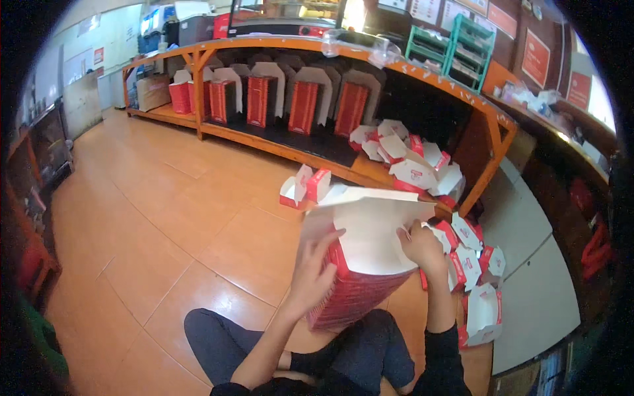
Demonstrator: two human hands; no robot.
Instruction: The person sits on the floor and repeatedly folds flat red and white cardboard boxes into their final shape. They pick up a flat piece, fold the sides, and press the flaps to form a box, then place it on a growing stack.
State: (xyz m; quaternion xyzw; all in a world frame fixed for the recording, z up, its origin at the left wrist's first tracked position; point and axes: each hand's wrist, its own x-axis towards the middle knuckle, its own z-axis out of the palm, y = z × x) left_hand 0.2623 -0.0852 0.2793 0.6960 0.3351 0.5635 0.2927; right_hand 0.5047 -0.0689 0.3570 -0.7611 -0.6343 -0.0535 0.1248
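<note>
A tall stack of nested red-and-white cardboard food boxes point(360, 297) stands on the floor between my crossed legs, leaning a little. Its top box point(373, 237) shows a wide white inner face and flaps. At the left red corner, my left hand point(314, 270) grips the box edge, one finger reaching over onto the white face. My right hand point(424, 247) has its fingers closed on the white flap at the right edge. Parts of the fingers on both hands are hidden or slightly blurred.
Loose folded food boxes point(467, 267) lie in a heap to my right, and more boxes point(416, 165) pile on the low shelf's end. Another box point(305, 187) sits on the tiled floor ahead. Tall stacks point(305, 105) line the wooden counter's shelf point(277, 146). A pale panel point(538, 290) stands at right.
</note>
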